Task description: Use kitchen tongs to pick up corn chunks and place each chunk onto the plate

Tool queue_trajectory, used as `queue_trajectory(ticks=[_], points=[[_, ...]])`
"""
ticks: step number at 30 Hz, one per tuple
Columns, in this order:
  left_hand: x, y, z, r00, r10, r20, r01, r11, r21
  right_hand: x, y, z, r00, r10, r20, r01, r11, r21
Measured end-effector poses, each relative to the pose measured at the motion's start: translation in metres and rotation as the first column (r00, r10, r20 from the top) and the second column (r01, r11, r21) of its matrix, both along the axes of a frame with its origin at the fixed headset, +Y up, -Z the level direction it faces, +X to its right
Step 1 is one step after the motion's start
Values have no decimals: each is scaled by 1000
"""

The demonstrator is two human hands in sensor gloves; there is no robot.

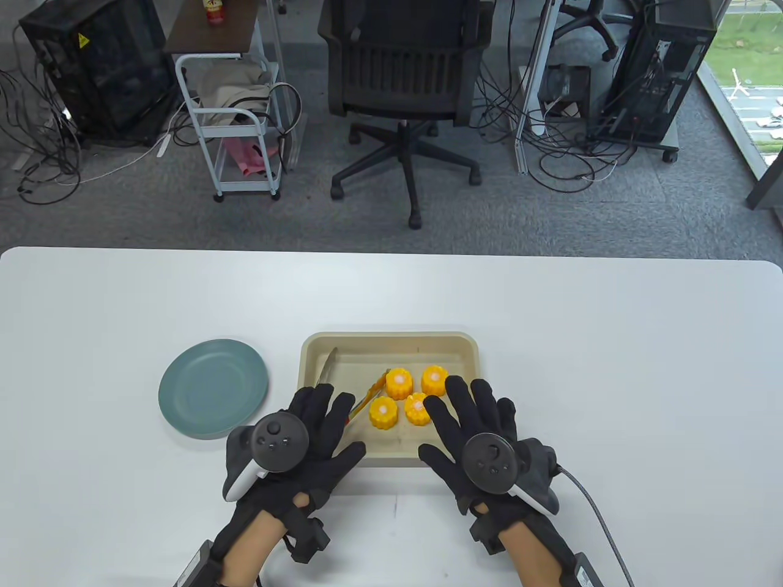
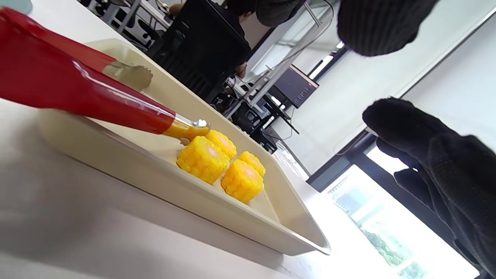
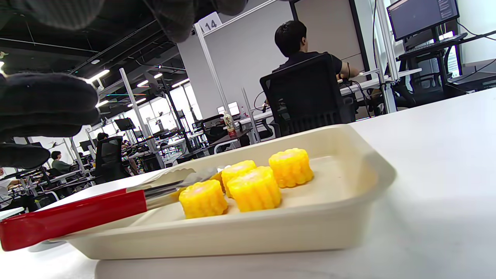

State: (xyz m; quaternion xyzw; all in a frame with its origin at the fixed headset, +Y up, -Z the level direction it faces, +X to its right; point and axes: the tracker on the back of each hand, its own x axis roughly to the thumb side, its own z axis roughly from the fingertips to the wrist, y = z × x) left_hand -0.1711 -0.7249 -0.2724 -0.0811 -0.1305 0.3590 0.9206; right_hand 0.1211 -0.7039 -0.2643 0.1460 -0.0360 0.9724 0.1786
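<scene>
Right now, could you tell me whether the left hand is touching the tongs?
Cannot tell. In the table view the left hand covers the tongs; the left wrist view shows fingertips clear of the red handles, but not the palm.

Office chair (image 1: 404, 92), trolley (image 1: 235, 122), computer towers (image 1: 657, 73).

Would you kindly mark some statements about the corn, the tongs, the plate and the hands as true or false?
1. Four corn chunks sit in the beige tray. True.
2. One chunk already lies on the green plate. False: the plate holds nothing.
3. The tongs have red handles. True.
4. The tongs lie on the plate. False: their tips rest in the tray.
5. The right hand grips a chunk. False: its fingers are spread flat, like those of the left hand.
</scene>
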Motion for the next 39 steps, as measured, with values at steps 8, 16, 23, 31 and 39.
queue_trajectory(ticks=[8,16,23,31,39], points=[[-24,4,0,973,-98,-210,90,995,-45,-2,-2,0,1000,7,0,-7,1000,-19],[-27,-16,-2,886,-394,-243,305,892,-334,-5,-5,0,1000,15,3,-14,999,-36],[-18,-28,-5,809,-529,-256,405,817,-411,-8,-6,1,1000,23,1,-23,999,-45],[-14,-37,-8,759,-594,-265,453,776,-439,-9,-7,1,1000,17,2,-17,998,-59],[-18,-43,-12,783,-560,-270,415,794,-444,-8,-7,0,1000,16,7,-15,997,-77]])
